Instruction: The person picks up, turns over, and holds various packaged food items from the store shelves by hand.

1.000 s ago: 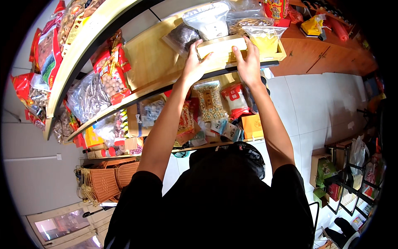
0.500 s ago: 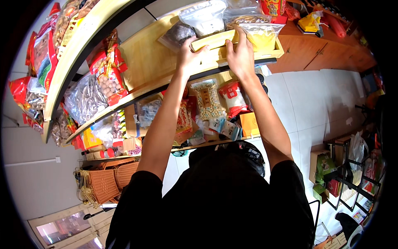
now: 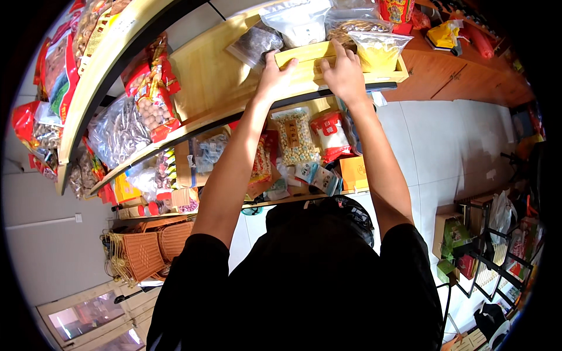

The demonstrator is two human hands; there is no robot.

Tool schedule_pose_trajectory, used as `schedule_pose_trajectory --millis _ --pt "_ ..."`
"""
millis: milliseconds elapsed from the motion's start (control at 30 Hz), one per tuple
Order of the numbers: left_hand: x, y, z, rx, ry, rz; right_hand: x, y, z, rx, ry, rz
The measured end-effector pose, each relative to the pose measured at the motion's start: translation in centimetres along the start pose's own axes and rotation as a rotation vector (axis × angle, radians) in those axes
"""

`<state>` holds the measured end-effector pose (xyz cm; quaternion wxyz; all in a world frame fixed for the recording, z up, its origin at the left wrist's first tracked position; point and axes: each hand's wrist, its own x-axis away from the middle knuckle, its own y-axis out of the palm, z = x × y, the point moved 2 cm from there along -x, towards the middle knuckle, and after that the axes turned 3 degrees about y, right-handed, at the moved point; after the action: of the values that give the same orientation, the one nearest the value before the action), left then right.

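A narrow pale-yellow wooden piece (image 3: pixel 306 54), shaped like a low box or tray side, lies at the front of the upper shelf between my hands. My left hand (image 3: pixel 274 77) grips its left end, thumb along the near face. On its right end is my right hand (image 3: pixel 344 75), with the index finger over the far edge and the thumb on the near side. Just behind stand a clear bag of white contents (image 3: pixel 300 26) and a bag of dark contents (image 3: pixel 256 44). A bag of yellow grain or powder (image 3: pixel 377 52) is beside my right hand.
Below, another shelf holds a bag of multicoloured pieces (image 3: pixel 294 136), a red-and-white bag (image 3: pixel 331 134) and an orange box (image 3: pixel 354 173). Bags of dried goods (image 3: pixel 120 130) fill the left shelf. Wicker chairs (image 3: pixel 143 253) stand lower left, a black rack (image 3: pixel 494 257) at right.
The wooden piece has turned slightly and sits lower against the shelf front. Both hands stay at its ends, the right thumb shifted a little. The whole view has moved slightly.
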<state>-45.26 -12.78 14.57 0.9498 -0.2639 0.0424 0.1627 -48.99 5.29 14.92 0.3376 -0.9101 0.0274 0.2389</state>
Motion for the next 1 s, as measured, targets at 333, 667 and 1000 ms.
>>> schedule_pose_trajectory --millis 333,667,1000 --pt "1.9 0.5 -0.8 0.047 0.012 0.091 1.1 0.9 1.1 -0.062 0.008 0.154" --pt "1.5 -3.7 -3.9 0.414 -0.102 -0.199 0.4 2.1 1.9 -0.017 -0.04 0.311" --pt "2.6 -2.9 -2.7 0.065 0.331 -0.111 0.1 2.8 2.3 -0.054 -0.096 0.416"
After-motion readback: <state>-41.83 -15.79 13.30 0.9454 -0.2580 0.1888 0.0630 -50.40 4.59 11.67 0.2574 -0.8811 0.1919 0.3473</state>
